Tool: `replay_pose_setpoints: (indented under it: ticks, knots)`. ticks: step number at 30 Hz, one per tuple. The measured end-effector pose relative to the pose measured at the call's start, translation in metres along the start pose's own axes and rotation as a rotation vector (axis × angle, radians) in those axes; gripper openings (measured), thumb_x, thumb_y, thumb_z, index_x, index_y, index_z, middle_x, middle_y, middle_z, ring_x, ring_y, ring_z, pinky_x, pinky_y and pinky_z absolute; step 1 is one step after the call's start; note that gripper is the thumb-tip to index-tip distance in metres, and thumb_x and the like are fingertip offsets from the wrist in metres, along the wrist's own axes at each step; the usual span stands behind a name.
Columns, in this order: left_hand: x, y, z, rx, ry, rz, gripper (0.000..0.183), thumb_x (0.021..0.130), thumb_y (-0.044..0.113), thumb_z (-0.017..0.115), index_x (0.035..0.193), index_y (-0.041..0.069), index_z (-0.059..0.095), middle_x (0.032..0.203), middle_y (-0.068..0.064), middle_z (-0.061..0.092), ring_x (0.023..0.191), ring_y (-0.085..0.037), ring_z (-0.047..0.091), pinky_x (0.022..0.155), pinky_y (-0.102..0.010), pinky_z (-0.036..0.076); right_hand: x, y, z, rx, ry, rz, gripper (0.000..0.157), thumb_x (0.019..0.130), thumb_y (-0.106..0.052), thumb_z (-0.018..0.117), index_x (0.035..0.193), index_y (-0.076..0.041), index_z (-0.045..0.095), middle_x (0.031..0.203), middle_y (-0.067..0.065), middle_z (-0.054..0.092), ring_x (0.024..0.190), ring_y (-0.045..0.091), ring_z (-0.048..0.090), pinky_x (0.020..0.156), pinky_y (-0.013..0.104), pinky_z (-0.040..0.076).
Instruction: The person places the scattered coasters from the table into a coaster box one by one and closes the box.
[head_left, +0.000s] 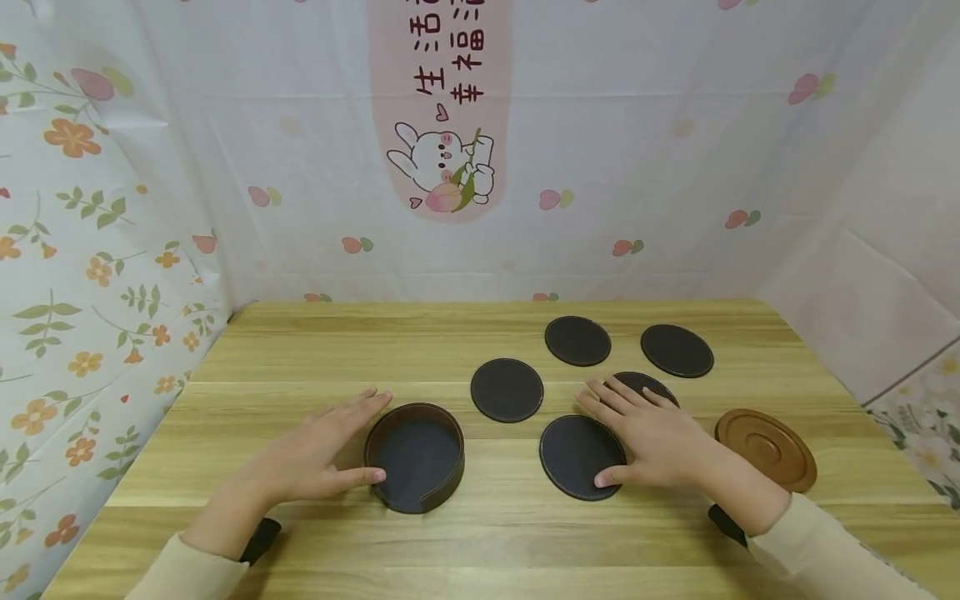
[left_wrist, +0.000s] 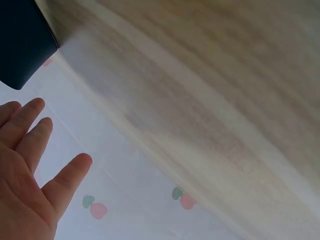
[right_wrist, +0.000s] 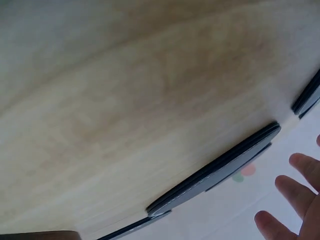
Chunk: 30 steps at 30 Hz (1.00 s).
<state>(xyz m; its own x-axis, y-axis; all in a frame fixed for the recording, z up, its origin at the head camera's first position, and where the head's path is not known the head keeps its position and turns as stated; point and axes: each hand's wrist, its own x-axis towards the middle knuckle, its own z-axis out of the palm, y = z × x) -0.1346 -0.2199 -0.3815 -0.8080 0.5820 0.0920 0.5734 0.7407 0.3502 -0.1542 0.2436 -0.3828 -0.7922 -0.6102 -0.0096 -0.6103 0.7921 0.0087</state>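
A round black coaster holder [head_left: 420, 457] with a notched front wall stands left of the table's middle. My left hand [head_left: 318, 458] is beside its left side, fingers extended and thumb overlapping the rim in the head view. The left wrist view shows the same holder [left_wrist: 25, 42] above my spread fingers. Over on the right, my right hand [head_left: 663, 437] hovers with spread fingers over the edge of a black round coaster [head_left: 576, 460], its thumb overlapping that coaster. Behind these fingers another coaster [head_left: 647, 385] is partly hidden. Neither hand holds anything.
Further black coasters lie on the wooden table [head_left: 315, 342]: one [head_left: 507, 390] near the middle, one [head_left: 577, 340] behind it, one [head_left: 677, 350] at the back right. A brown round wooden piece [head_left: 768, 450] lies beyond my right wrist. Printed cloth [head_left: 300, 150] hangs behind the table.
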Motion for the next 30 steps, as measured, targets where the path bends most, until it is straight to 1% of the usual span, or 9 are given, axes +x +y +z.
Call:
replay_pose_setpoints:
  ticks: [2,5,10,13,17,22,25,28,30]
  knots:
    - [0.0009,-0.0003,0.0004,-0.002,0.0,0.011,0.091,0.086,0.059,0.068,0.155,0.01,0.035,0.157,-0.017,0.04,0.144,-0.035,0.04,0.109,-0.059,0.042,0.0012,-0.0011,0.0008,0.003,-0.006,-0.022,0.103,0.075,-0.081,0.059,0.156,-0.021,0.035,0.161,0.011,0.033,0.147,0.039,0.032,0.106,0.067,0.039]
    - [0.0024,0.0003,0.0003,-0.015,-0.013,0.012,0.095,0.082,0.057,0.074,0.154,0.01,0.035,0.156,-0.014,0.042,0.142,-0.033,0.043,0.109,-0.055,0.043,0.0027,-0.0028,0.0005,0.021,-0.025,-0.046,0.102,0.075,-0.082,0.058,0.155,-0.022,0.036,0.16,0.011,0.036,0.147,0.041,0.034,0.105,0.067,0.041]
    - [0.0049,0.0033,-0.0006,-0.054,-0.062,-0.007,0.099,0.079,0.058,0.076,0.154,0.009,0.035,0.156,-0.012,0.042,0.142,-0.033,0.044,0.111,-0.054,0.042,0.0038,-0.0057,-0.0014,0.086,-0.083,-0.059,0.104,0.072,-0.082,0.06,0.154,-0.023,0.038,0.159,0.011,0.038,0.147,0.042,0.033,0.105,0.065,0.042]
    - [0.0047,0.0047,-0.0008,-0.074,-0.078,-0.016,0.101,0.077,0.058,0.077,0.154,0.008,0.035,0.156,-0.013,0.042,0.142,-0.034,0.043,0.111,-0.054,0.042,0.004,-0.0068,-0.0021,0.128,-0.13,-0.059,0.106,0.067,-0.08,0.068,0.153,-0.025,0.04,0.159,0.01,0.037,0.147,0.041,0.032,0.104,0.066,0.042]
    - [0.0032,0.0051,-0.0002,-0.088,-0.075,-0.02,0.104,0.074,0.059,0.079,0.154,0.008,0.035,0.156,-0.012,0.043,0.141,-0.033,0.045,0.11,-0.053,0.043,0.004,-0.0074,-0.0024,0.169,-0.161,-0.086,0.102,0.066,-0.065,0.081,0.151,-0.024,0.044,0.159,0.012,0.038,0.146,0.041,0.035,0.104,0.065,0.043]
    - [0.0029,0.0047,0.0011,-0.126,-0.085,-0.038,0.106,0.074,0.061,0.078,0.155,0.008,0.034,0.156,-0.011,0.042,0.141,-0.033,0.046,0.109,-0.054,0.043,0.0041,-0.0072,-0.0034,0.202,-0.16,-0.122,0.092,0.069,-0.055,0.085,0.147,-0.021,0.049,0.157,0.012,0.04,0.14,0.043,0.042,0.099,0.057,0.05]
    - [0.0031,0.0049,0.0019,-0.156,-0.094,-0.051,0.107,0.073,0.062,0.078,0.155,0.008,0.034,0.156,-0.011,0.042,0.141,-0.034,0.045,0.11,-0.055,0.043,0.0053,-0.007,-0.0036,0.206,-0.155,-0.128,0.088,0.07,-0.052,0.086,0.145,-0.021,0.052,0.154,0.009,0.042,0.137,0.036,0.046,0.093,0.048,0.055]
    - [0.0035,0.0054,0.0023,-0.177,-0.103,-0.068,0.108,0.073,0.061,0.079,0.155,0.008,0.032,0.157,-0.011,0.04,0.141,-0.034,0.044,0.11,-0.055,0.043,0.0076,-0.0069,-0.0024,0.196,-0.137,-0.142,0.083,0.07,-0.049,0.086,0.142,-0.021,0.054,0.151,0.008,0.044,0.131,0.027,0.047,0.087,0.04,0.057]
    - [0.0044,0.0057,0.0016,-0.19,-0.112,-0.074,0.109,0.073,0.06,0.08,0.155,0.007,0.032,0.157,-0.012,0.04,0.141,-0.035,0.044,0.109,-0.055,0.043,0.0101,-0.0063,-0.0015,0.185,-0.118,-0.158,0.082,0.069,-0.047,0.086,0.14,-0.02,0.056,0.148,0.008,0.046,0.127,0.023,0.047,0.086,0.037,0.056]
